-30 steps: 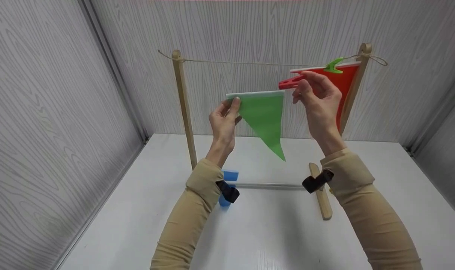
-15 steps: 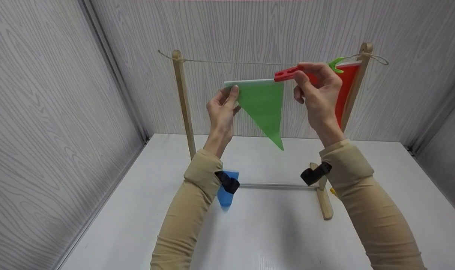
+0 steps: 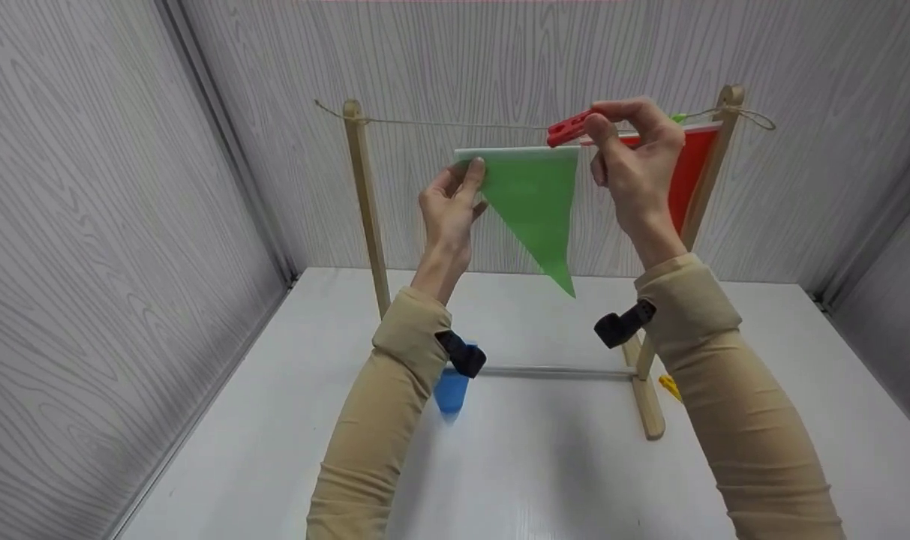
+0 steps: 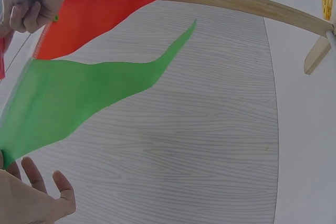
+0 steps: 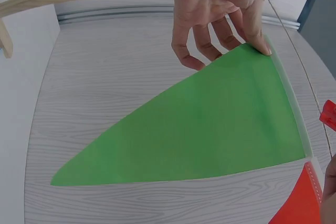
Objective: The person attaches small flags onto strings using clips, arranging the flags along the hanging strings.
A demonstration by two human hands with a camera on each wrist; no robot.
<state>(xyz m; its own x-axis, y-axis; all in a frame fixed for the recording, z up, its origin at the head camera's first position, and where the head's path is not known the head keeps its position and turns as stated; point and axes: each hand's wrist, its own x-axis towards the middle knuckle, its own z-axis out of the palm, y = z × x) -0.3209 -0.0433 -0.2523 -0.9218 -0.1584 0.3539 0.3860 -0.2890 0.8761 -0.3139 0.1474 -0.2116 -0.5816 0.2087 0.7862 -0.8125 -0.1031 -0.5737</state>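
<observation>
My left hand (image 3: 448,206) pinches the upper left corner of a green triangular pennant (image 3: 533,195), thumb in front. The pennant's white top edge lies a little below the string (image 3: 439,123), its tip hanging down. In my right hand (image 3: 638,154) a red clothespin (image 3: 569,129) is pinched between thumb and fingers, its nose just above the pennant's top right part and overlapping the string in the head view. Behind the right hand a red pennant (image 3: 693,169) hangs from the string's right end, its green clip (image 3: 678,118) mostly hidden by that hand.
The string runs between two wooden posts, left (image 3: 366,202) and right (image 3: 731,97), joined low down by a rod (image 3: 548,371). A blue pennant (image 3: 451,391) lies on the white table (image 3: 530,465) by the left forearm. A yellow clothespin (image 3: 670,387) lies near the right foot.
Both hands have risen toward the string, lifting the green pennant close below it. The red clothespin has come up from beside the pennant's corner to the string's level.
</observation>
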